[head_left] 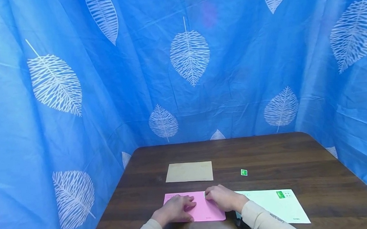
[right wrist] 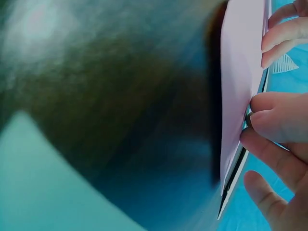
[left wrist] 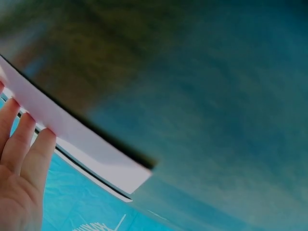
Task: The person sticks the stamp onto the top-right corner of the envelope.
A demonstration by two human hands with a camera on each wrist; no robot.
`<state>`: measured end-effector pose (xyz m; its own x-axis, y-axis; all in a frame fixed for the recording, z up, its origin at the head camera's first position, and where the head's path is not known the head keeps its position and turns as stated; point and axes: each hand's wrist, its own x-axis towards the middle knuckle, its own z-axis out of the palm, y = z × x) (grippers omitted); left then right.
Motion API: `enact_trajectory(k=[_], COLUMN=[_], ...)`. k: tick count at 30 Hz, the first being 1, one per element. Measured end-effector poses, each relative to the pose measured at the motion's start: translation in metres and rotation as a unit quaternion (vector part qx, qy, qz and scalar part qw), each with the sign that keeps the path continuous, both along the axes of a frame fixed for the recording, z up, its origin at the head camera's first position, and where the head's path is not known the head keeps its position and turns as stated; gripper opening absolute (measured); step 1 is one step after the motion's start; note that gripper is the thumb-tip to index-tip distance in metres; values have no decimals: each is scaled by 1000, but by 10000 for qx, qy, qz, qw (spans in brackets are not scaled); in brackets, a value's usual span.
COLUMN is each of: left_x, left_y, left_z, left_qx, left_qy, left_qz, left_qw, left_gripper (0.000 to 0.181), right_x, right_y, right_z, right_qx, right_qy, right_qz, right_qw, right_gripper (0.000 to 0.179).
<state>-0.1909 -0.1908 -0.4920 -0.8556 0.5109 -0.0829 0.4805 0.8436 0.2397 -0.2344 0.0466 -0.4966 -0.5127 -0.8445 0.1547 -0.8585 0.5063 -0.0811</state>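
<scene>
A pink envelope lies flat near the front of the dark wooden table. My left hand rests on its left part, fingers extended. At the envelope's upper right, my right hand pinches a small stamp; only a pale edge of it shows. From the side, in the right wrist view, the thumb and fingers come together close over the pink surface, hiding most of the stamp. The left fingertips touch the envelope in the left wrist view.
A pale green envelope bearing a green stamp lies to the right, partly under the right forearm. Behind are a tan envelope and a loose green stamp. A blue leaf-patterned curtain surrounds the table.
</scene>
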Motion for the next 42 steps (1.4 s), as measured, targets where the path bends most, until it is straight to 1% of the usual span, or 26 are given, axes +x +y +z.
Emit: enact_trajectory(k=[5, 11, 14, 16, 19, 26, 30, 35, 39, 42], left_x=[-2, -2, -2, -2, -2, -2, -1, -2, -3, -2], left_y=[0, 0, 0, 0, 1, 1, 3, 4, 4, 4], left_z=[-1, 1, 2, 3, 3, 4, 6, 8, 8, 7], left_qx=[18, 36, -9, -27, -18, -64, -54, -98, -133, -69], left_qy=[-35, -166, -125, -107, -166, -165, -289, -330, -365, -492], left_qz=[-21, -3, -17, -17, 25, -8, 94, 128, 169, 267], left_qw=[10000, 9999, 9999, 9999, 9999, 9998, 9995, 9993, 9991, 9984], left_gripper=[50, 51, 51, 50, 50, 51, 50, 51, 51, 51], right_x=[0, 2, 4, 5, 6, 6, 6, 7, 7, 8], right_y=[0, 0, 0, 1, 1, 2, 3, 4, 6, 7], right_z=[-2, -2, -2, -2, -2, 0, 3, 4, 3, 1], right_qx=[17, 139, 196, 212, 192, 143, 74, 9, -58, -44], right_qy=[30, -26, -96, -182, -379, -638, -878, -1161, -1284, -1341], right_qz=[-25, -253, -407, -527, -680, -821, -918, -1066, -1162, -1194], right_qw=[10000, 9996, 9989, 9982, 9968, 9945, 9919, 9875, 9849, 9837], right_gripper=[22, 22, 23, 24, 26, 27, 29, 32, 33, 35])
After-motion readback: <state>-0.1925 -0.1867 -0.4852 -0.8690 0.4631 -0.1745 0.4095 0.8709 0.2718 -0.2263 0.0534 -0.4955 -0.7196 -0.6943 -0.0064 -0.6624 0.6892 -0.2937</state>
